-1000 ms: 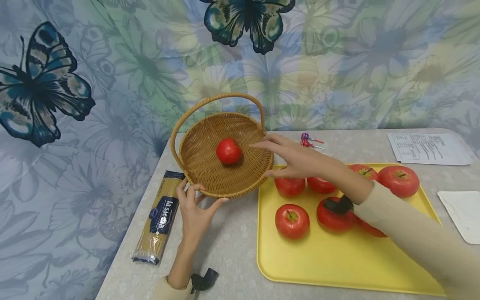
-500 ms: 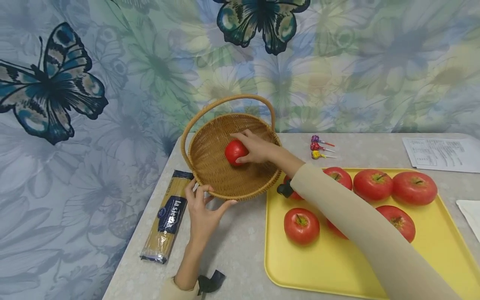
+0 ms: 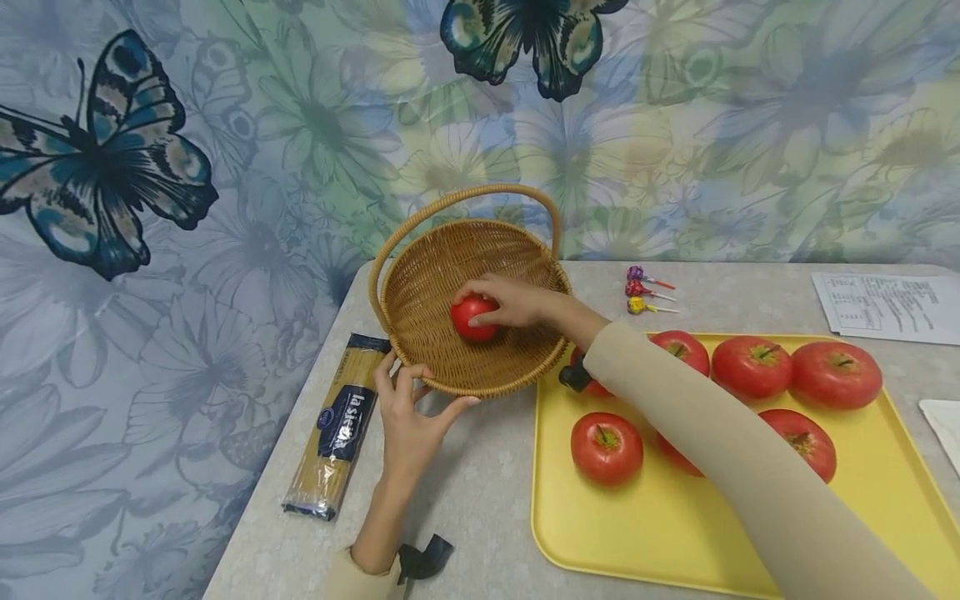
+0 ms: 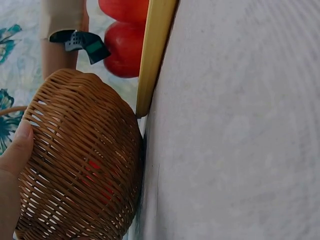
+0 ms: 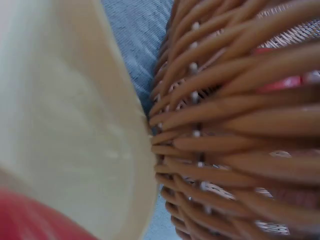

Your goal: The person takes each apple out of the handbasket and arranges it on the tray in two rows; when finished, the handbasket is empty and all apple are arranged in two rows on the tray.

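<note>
Your right hand (image 3: 517, 302) has its fingers curled over the red tomato (image 3: 472, 320), holding it low in the middle of the wicker basket (image 3: 438, 287). Your left hand (image 3: 411, 417) pinches the basket's near rim, thumb on one side and fingers on the other; from the left wrist view the thumb (image 4: 17, 147) lies against the woven wall (image 4: 85, 165) and the tomato shows red through the weave.

The basket's arched handle (image 3: 465, 197) rises over its far side, and your right forearm crosses its right rim. Just right of the basket, nearly touching it, lies the yellow tray (image 3: 675, 533) with more tomatoes: one near its left edge (image 3: 606, 448), three in a far row (image 3: 757, 367), others partly hidden under your sleeve. Left of the basket a pack of spaghetti (image 3: 337, 425) lies beside your left hand. Far right of the basket sit three lollipops (image 3: 643, 292), and beyond them a printed sheet (image 3: 885, 304).
</note>
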`<state>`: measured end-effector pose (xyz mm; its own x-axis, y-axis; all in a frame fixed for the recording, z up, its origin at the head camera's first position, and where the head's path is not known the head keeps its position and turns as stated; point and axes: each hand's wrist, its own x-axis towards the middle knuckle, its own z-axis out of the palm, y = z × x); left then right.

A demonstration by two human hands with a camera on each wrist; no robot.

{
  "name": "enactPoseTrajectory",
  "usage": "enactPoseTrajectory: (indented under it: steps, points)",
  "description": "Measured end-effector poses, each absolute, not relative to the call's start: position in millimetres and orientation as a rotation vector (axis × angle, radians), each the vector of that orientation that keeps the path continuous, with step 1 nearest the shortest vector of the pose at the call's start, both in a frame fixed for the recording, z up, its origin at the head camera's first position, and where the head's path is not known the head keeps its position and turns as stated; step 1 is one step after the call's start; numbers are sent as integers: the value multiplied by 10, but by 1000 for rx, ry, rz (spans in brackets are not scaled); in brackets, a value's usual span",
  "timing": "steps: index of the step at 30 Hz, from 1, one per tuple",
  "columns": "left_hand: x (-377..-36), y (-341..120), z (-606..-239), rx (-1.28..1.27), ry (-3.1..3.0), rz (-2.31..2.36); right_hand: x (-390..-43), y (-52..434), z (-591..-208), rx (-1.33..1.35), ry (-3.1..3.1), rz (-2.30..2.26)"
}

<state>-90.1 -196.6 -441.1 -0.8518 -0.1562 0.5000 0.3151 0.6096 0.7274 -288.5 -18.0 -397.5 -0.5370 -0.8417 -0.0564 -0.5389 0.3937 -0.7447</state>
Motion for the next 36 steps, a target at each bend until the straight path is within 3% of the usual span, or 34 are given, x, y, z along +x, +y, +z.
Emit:
enactPoseTrajectory:
  steps: [13,21,30,36]
  points:
    - [-877,-1937,-4397,-129,-2302,-1182,-2798,-103,-3920,-1262,2281,-979]
    - [-867,-1946,-4417,-122,-2315,-1179,-2547,233,-3590,-1401,2409,-1082]
    - [-866,-1968,-4408,-124,-2301,-1199,-2051,1072,-3170,-1566,2551,-1175]
    - [-864,-1986,-4413,-126,-2300,-1201,-1643,1953,-3161,-1449,2852,-1036]
